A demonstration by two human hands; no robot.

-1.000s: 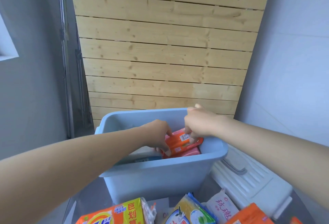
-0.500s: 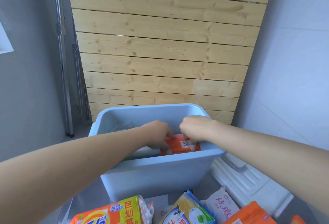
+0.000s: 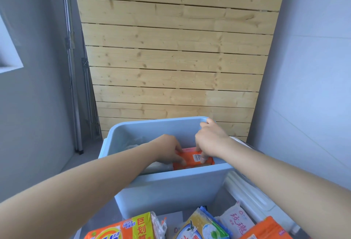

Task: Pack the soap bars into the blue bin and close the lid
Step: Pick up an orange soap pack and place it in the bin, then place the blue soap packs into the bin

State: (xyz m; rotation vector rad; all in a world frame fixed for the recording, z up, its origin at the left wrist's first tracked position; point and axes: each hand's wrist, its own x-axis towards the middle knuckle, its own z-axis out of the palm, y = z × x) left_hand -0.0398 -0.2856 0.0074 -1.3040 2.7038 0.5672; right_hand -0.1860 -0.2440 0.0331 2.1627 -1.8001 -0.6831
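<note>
A wall of pale horizontal wooden planks (image 3: 171, 58) rises behind the open light-blue plastic bin (image 3: 171, 191) standing on my grey worktop (image 3: 106, 217). The bin's white ribbed plastic lid (image 3: 250, 195) lies just beside it on my right. Inside the bin, my left hand (image 3: 167, 150) and right hand (image 3: 209, 140) both grip 1 orange wrapped soap bar (image 3: 191, 159) with a barcode, fingers curled over its ends. More wrapped soap packs (image 3: 205, 227) lie near me, outside the bin.
</note>
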